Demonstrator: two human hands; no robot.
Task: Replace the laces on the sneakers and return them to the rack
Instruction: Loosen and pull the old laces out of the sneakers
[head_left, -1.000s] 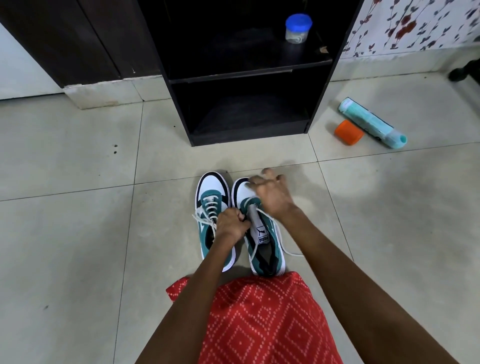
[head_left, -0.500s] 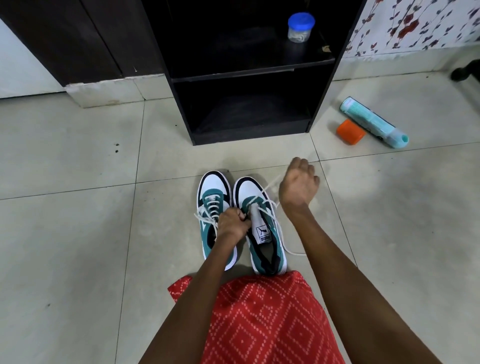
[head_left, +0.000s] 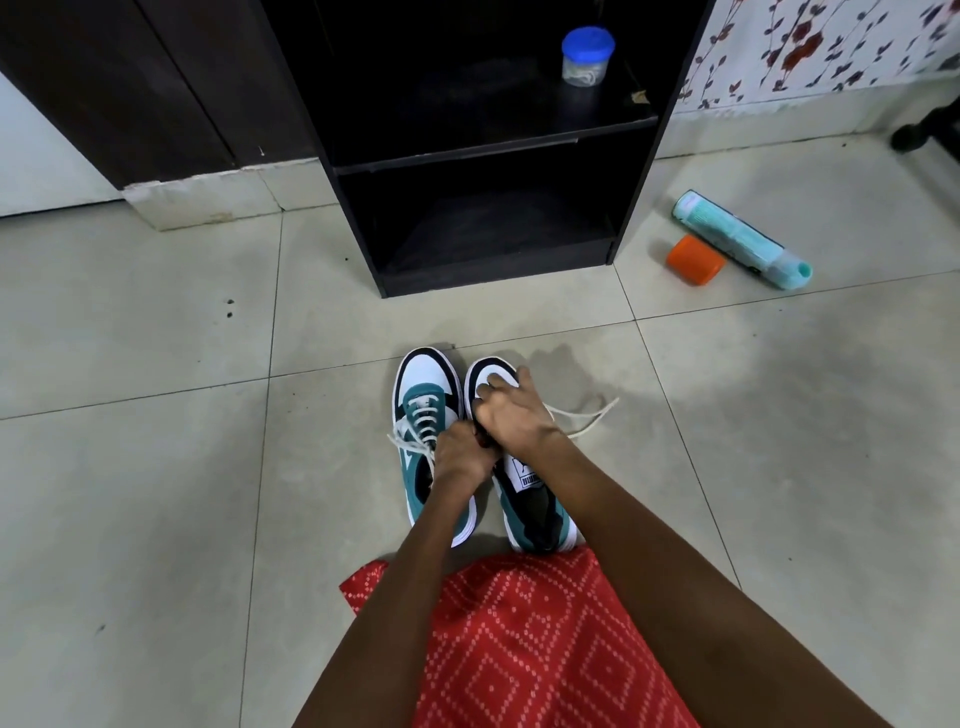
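- Right hand (head_left: 511, 415) curls down over the forefoot of the right sneaker (head_left: 540, 512), fingertips reaching the white toe cap. It appears to pinch the lace (head_left: 587, 415), though the pinch itself is hidden under the knuckles.
- Left hand (head_left: 457, 457), closed in a fist, grips the inner edge of the same shoe at the eyelet row and looks to be steadying it. Whether it also holds lace cannot be told.
- Black rack (head_left: 467, 150), with 2 shelves in view, stands straight ahead beyond the toes.
- Red patterned cloth (head_left: 519, 634) covers the person's lap in the foreground.
- Both sneakers sit side by side on the tiled floor (head_left: 156, 467), long axes running away from the person and toes toward the rack. The left sneaker (head_left: 423, 382) is laced with its ends loose. The right one, tongue exposed, looks only partly laced.
- Teal canister (head_left: 737, 236) and orange cap (head_left: 695, 259) lie on the floor right of the rack, well apart from the shoes. A blue-lidded jar (head_left: 587, 57) sits on the upper shelf.
- Loose lace trails across the floor to the right of the right hand, making that the nearer hand. The next pull is judged to run outward to the right, across the shoe's long axis.
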